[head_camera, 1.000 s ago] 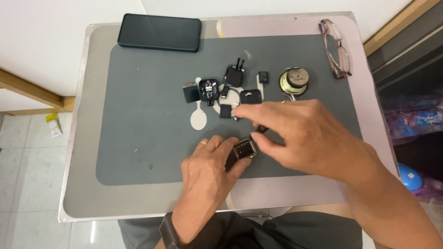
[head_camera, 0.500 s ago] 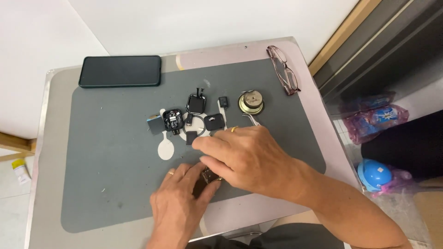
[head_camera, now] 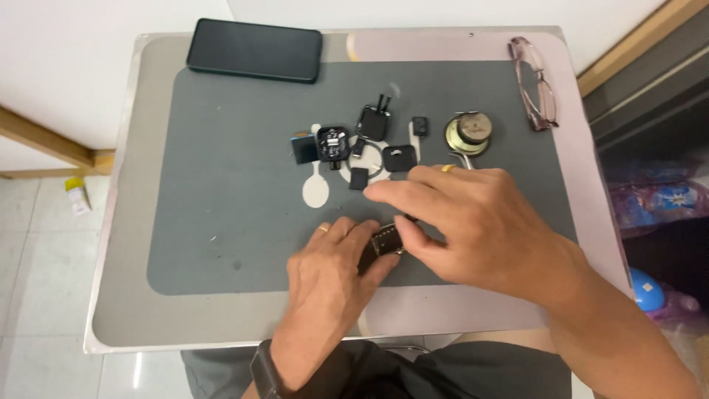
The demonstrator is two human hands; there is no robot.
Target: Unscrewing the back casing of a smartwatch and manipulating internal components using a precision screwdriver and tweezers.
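Phone (head_camera: pixel 254 50) far left on grey mat (head_camera: pixel 221 222), left hand (head_camera: pixel 329 284) and right hand (head_camera: pixel 480 229) together pinching small dark part (head_camera: pixel 384 240) near mat's near edge, long axis slanting left-right, loose black parts (head_camera: pixel 373 122), round metal piece (head_camera: pixel 468 133), glasses (head_camera: pixel 533 81) far right.

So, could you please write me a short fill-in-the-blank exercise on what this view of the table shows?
1. The left hand and right hand meet on a small dark ____ part.
2. The black phone lies at the mat's far ____ corner.
3. The ____ lie folded at the far right, beside the round metal part.
4. The mat is ____ in colour.

Missing words: rectangular; left; glasses; grey
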